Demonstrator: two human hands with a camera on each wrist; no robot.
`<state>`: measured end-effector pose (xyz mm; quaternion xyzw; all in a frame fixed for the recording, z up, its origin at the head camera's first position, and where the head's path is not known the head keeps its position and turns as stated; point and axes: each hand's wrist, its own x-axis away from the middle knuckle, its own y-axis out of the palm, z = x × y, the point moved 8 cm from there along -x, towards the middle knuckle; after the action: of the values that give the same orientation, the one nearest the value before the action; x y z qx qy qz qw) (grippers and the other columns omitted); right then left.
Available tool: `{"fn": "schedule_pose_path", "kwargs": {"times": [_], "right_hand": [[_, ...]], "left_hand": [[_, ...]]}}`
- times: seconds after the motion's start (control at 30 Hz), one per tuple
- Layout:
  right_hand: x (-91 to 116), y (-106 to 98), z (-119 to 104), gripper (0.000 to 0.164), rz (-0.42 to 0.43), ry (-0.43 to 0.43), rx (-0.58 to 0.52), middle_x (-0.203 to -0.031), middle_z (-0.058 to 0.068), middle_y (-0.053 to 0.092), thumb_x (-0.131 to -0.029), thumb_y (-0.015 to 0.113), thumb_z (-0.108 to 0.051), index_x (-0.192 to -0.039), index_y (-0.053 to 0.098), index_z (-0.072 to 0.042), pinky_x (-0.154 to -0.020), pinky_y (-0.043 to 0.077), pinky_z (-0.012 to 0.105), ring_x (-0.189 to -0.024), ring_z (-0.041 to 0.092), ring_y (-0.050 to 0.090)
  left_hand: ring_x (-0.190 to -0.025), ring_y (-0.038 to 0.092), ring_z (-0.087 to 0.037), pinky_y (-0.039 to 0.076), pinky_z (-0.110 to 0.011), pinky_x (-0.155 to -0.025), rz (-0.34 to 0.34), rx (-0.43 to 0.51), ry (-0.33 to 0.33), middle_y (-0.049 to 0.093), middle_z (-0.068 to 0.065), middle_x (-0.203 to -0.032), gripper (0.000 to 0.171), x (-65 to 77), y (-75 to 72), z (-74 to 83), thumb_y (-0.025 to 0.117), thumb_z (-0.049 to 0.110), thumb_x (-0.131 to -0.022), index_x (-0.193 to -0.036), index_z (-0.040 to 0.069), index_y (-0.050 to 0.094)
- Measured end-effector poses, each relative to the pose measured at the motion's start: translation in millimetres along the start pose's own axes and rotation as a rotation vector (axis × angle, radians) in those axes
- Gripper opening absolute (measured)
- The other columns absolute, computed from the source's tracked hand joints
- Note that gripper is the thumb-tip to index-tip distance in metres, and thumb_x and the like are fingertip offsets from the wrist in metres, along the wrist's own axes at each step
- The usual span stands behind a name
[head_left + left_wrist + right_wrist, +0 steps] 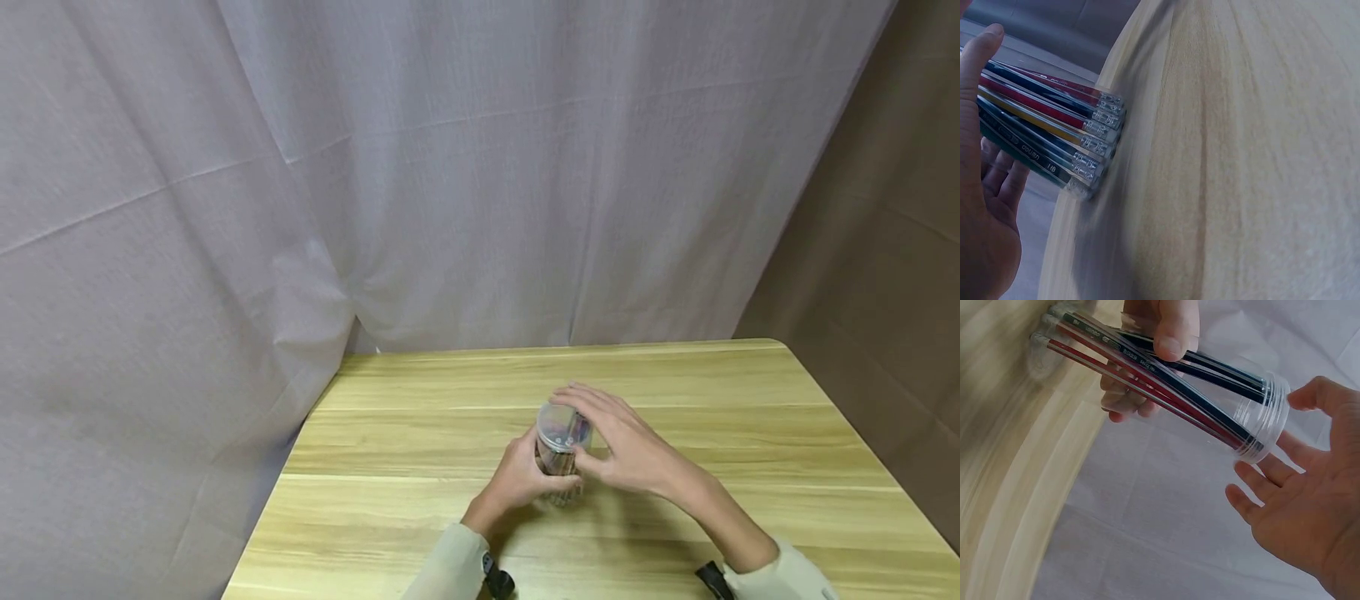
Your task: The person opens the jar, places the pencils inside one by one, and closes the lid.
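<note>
A clear plastic jar (557, 460) full of pencils (1050, 112) is upright over the wooden table. Its round transparent lid (1277, 403) is on top, in the head view facing up. Around the jar's side curls my left hand (519, 477), thumb at the front. My right hand (630, 446) holds the lid by its rim, thumb on one side and fingers on the other. Red, dark and yellow pencil barrels show through the wall, some leaning across others. In the left wrist view the jar's bottom end is close to the tabletop.
The light wood table (375, 500) spreads out on both sides of the hands. Behind it and to the left hangs a grey curtain (465, 208); a brown one (862, 250) hangs on the right.
</note>
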<state>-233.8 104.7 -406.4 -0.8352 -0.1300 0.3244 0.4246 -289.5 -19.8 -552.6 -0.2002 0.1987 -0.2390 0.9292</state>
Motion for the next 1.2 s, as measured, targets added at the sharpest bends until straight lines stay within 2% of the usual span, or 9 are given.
{"fn": "schedule_pose_path", "kwargs": {"times": [0.13,0.3,0.4,0.5,0.57,0.73,0.83,0.93,1.2], "right_hand": [[-1.0,0.2,2.0,0.064,-0.012,0.013,0.008,-0.148,0.016,0.060,-0.082,0.078,-0.013,-0.144,0.061,-0.011,-0.111,0.036,0.075,-0.137,0.042,0.054],[-2.8,-1.8,3.2,0.056,0.066,0.018,0.081,-0.132,0.009,0.066,-0.082,0.089,-0.027,-0.132,0.067,-0.009,-0.102,0.050,0.065,-0.120,0.033,0.063],[-2.4,-0.7,4.0,0.057,0.108,0.038,0.129,-0.125,0.007,0.064,-0.081,0.093,-0.036,-0.126,0.069,-0.009,-0.095,0.055,0.057,-0.111,0.028,0.064],[-1.2,1.7,4.7,0.066,0.122,0.060,0.144,-0.129,0.011,0.060,-0.079,0.094,-0.043,-0.128,0.066,-0.009,-0.099,0.053,0.058,-0.116,0.030,0.060],[-0.4,2.2,4.0,0.072,0.116,0.051,0.130,-0.141,0.016,0.056,-0.081,0.093,-0.042,-0.136,0.062,-0.008,-0.104,0.049,0.063,-0.126,0.037,0.057],[0.0,-0.5,1.7,0.074,0.054,0.001,0.054,-0.159,0.019,0.046,-0.083,0.083,-0.021,-0.151,0.053,-0.009,-0.112,0.033,0.076,-0.145,0.047,0.043],[-0.5,-1.0,1.4,0.071,0.008,-0.016,0.029,-0.154,0.017,0.054,-0.080,0.078,-0.013,-0.148,0.057,-0.010,-0.112,0.033,0.076,-0.144,0.044,0.046],[-1.2,-1.7,1.8,0.066,0.007,-0.023,0.030,-0.146,0.015,0.060,-0.079,0.080,-0.012,-0.142,0.061,-0.009,-0.109,0.038,0.075,-0.137,0.040,0.054],[0.0,-1.5,5.4,0.062,0.132,0.041,0.125,-0.126,0.009,0.062,-0.077,0.095,-0.039,-0.123,0.068,-0.009,-0.103,0.049,0.062,-0.118,0.032,0.060]], "left_hand": [[-0.119,0.065,-0.008,0.053,-0.028,-0.102,0.006,-0.004,0.001,0.067,0.004,-0.135,0.095,-0.5,-0.3,-1.3,0.093,0.041,-0.083,-0.160,0.021,0.041],[-0.123,0.064,-0.009,0.052,-0.028,-0.104,-0.002,-0.006,0.021,0.065,0.003,-0.140,0.098,-1.0,-0.3,-0.2,0.093,0.037,-0.084,-0.162,0.015,0.038],[-0.124,0.063,-0.009,0.052,-0.028,-0.104,0.001,-0.006,0.020,0.065,0.003,-0.141,0.098,-0.6,-0.3,0.5,0.093,0.038,-0.083,-0.162,0.018,0.038],[-0.123,0.064,-0.008,0.052,-0.028,-0.103,0.006,-0.002,0.016,0.065,0.005,-0.140,0.096,-0.1,-0.1,0.5,0.093,0.038,-0.083,-0.161,0.023,0.039],[-0.122,0.064,-0.008,0.053,-0.028,-0.102,0.009,0.001,0.012,0.065,0.005,-0.140,0.094,0.4,0.3,0.1,0.093,0.039,-0.083,-0.160,0.025,0.041],[-0.122,0.064,-0.009,0.053,-0.028,-0.102,0.009,0.016,-0.005,0.064,0.004,-0.140,0.092,1.1,0.6,-0.6,0.093,0.041,-0.083,-0.158,0.023,0.043],[-0.121,0.064,-0.009,0.053,-0.028,-0.103,0.008,0.016,-0.002,0.065,0.004,-0.139,0.093,0.8,0.3,0.0,0.093,0.041,-0.083,-0.159,0.023,0.041],[-0.121,0.065,-0.008,0.053,-0.029,-0.103,0.004,0.014,0.007,0.065,0.004,-0.138,0.094,0.6,0.2,1.3,0.093,0.039,-0.083,-0.160,0.022,0.041],[-0.123,0.063,-0.009,0.053,-0.028,-0.102,0.000,0.023,0.018,0.064,0.005,-0.140,0.097,0.3,0.3,1.6,0.093,0.035,-0.084,-0.162,0.017,0.039]]}}
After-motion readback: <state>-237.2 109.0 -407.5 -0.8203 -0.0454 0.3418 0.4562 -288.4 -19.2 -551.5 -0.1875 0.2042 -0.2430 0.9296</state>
